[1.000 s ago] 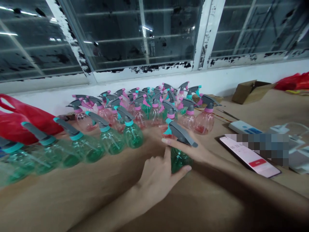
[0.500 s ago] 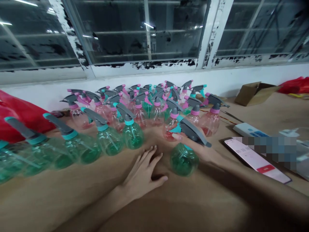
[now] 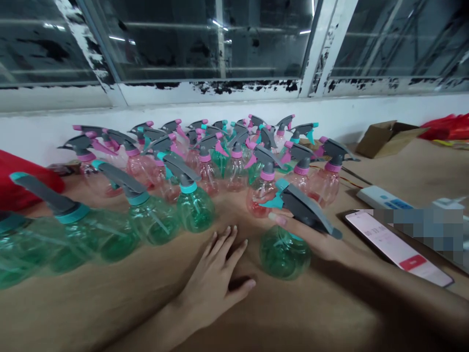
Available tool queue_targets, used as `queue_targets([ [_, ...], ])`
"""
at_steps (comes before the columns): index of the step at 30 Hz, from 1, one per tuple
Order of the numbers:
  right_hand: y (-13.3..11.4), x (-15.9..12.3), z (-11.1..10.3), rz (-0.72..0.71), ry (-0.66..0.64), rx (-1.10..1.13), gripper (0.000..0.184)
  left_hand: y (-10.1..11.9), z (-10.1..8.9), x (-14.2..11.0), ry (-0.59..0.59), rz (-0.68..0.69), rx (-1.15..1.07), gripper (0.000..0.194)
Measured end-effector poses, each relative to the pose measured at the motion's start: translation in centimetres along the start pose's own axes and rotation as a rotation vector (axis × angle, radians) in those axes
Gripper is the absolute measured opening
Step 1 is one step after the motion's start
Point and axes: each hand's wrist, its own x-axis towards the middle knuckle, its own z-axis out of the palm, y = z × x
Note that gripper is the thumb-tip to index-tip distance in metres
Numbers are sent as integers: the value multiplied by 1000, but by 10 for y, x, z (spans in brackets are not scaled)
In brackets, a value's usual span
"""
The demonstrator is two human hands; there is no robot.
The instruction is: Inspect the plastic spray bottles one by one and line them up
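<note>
My right hand (image 3: pixel 311 234) is closed around the neck of a green spray bottle (image 3: pixel 284 256), just under its grey head and turquoise trigger. The bottle stands on the brown table, its nozzle toward the far left. My left hand (image 3: pixel 212 278) lies palm down to its left, fingers spread, holding nothing. Nearest to those fingertips is another green spray bottle (image 3: pixel 196 210), the right end of a row of green bottles running left. Just behind the held bottle stands a pink spray bottle (image 3: pixel 262 190). The right palm and some fingers are hidden.
Several pink and green spray bottles (image 3: pixel 208 171) crowd the back by the wall. To the right lie a phone (image 3: pixel 399 249) and a white power strip (image 3: pixel 383 198). An open cardboard box (image 3: pixel 388 139) stands beyond. Red plastic (image 3: pixel 27 183) is at far left.
The camera view has shifted a little, so the bottles on the left look nearer and farther left. My right hand keeps hold of the spray bottle; my left hand stays flat on the table.
</note>
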Motion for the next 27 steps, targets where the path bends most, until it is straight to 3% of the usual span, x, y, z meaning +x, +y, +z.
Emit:
queue_targets([
  [4,-5,2,-2,50,-29,90,24,-1,1,-1,6,5,7,63],
  [10,-12,4,-3,-45,50,95,15,-1,1,0,14,15,11,62],
  [24,-11,5,-3,-93,-9,170,25,-1,2,-1,16,21,58,63],
  [27,-6,3,-2,-74,-48,184,19,0,2,-1,22,27,69,63],
])
